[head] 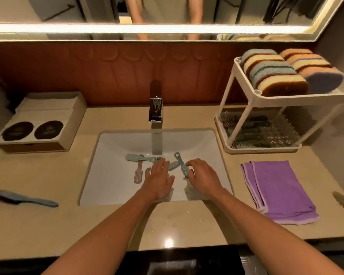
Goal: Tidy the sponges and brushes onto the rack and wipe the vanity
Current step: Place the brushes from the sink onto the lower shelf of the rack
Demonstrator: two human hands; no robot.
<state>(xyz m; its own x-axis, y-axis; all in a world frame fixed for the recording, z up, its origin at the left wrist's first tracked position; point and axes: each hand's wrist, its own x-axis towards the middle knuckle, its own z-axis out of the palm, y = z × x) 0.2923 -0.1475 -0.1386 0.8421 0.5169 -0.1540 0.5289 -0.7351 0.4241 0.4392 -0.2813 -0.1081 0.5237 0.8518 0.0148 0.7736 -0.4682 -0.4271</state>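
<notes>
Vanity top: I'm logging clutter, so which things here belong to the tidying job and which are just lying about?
Job:
small brushes in sink
blue brush
rack
sponges
purple cloth
right hand, touching a brush

Lying about:
tissue box
faucet

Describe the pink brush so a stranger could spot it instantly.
Look in the white sink under the faucet. Left of the left hand lies the pink brush, bristle head toward the viewer. It is the only pink one; the other brushes in the basin are teal.
</notes>
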